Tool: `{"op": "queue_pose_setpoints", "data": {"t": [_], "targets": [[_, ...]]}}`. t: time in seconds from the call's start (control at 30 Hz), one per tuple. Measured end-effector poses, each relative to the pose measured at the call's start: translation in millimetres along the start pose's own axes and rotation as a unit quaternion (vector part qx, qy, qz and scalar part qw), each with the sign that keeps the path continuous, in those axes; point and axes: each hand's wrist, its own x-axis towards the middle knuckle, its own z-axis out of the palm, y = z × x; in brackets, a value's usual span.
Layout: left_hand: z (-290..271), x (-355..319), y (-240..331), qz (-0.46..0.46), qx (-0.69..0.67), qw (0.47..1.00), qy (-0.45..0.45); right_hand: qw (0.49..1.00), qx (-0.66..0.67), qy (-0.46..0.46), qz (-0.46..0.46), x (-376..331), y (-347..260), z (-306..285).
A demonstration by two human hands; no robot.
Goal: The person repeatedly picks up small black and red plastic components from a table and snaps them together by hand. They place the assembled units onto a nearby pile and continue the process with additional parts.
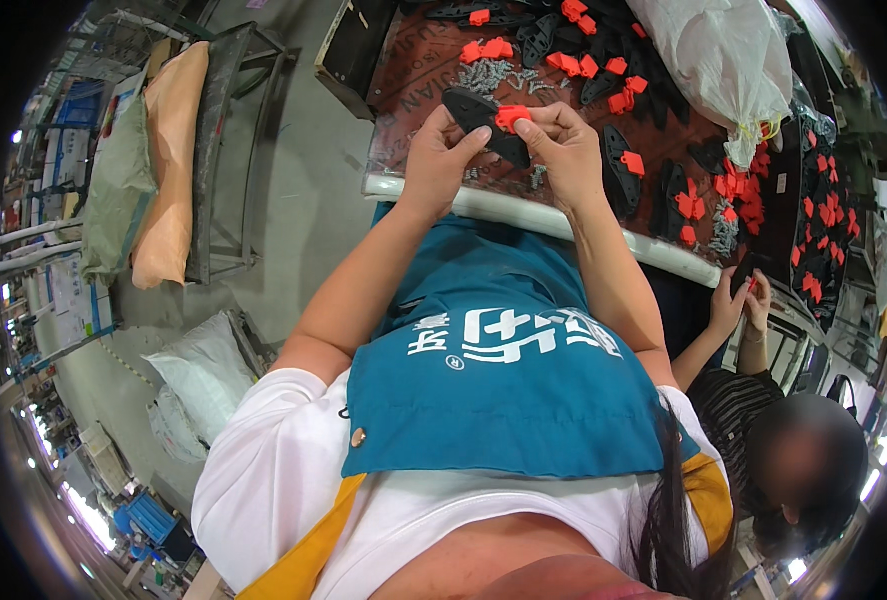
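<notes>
Over the near edge of the table, my left hand (441, 158) grips a flat black plastic part (472, 108) with tapered ends. Thumb and fingers of my right hand (567, 152) pinch a small red-orange plastic piece (510, 117) against that black part. Just beyond lies a pile of small silver screws or springs (494, 76), too small to tell which. More red-orange pieces (488, 50) rest beside the pile. Right of my right hand, another black part (619, 172) lies on the table with a red-orange piece on it.
The reddish-brown tabletop (404, 110) ends in a white rolled edge (489, 205). A white plastic bag (719, 65) stands at the far right. A co-worker (764, 400) works at the right with a small piece in hand. Sacks (172, 165) lean on a metal frame at left.
</notes>
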Motion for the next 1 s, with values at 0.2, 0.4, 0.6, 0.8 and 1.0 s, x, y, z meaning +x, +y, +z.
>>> {"op": "queue_pose_setpoints", "data": {"t": [0.2,0.4,0.6,0.8,1.0], "targets": [[-4,-1,9,0.009,0.044,0.999,-0.011,0.995,-0.086,-0.014,-0.047,0,-3,-3],[-8,1,26,-0.009,0.097,0.991,-0.091,0.995,-0.088,-0.02,-0.028,-8,-2,-9],[-14,2,8,0.027,0.13,0.987,-0.085,0.991,-0.122,-0.001,-0.047,-14,12,-10],[-13,1,9,0.046,0.222,0.971,-0.074,0.994,-0.095,-0.005,-0.057,-10,20,-11],[-14,-1,12,0.011,0.167,0.981,-0.103,0.991,-0.124,-0.02,-0.048,-11,18,-12]]}}
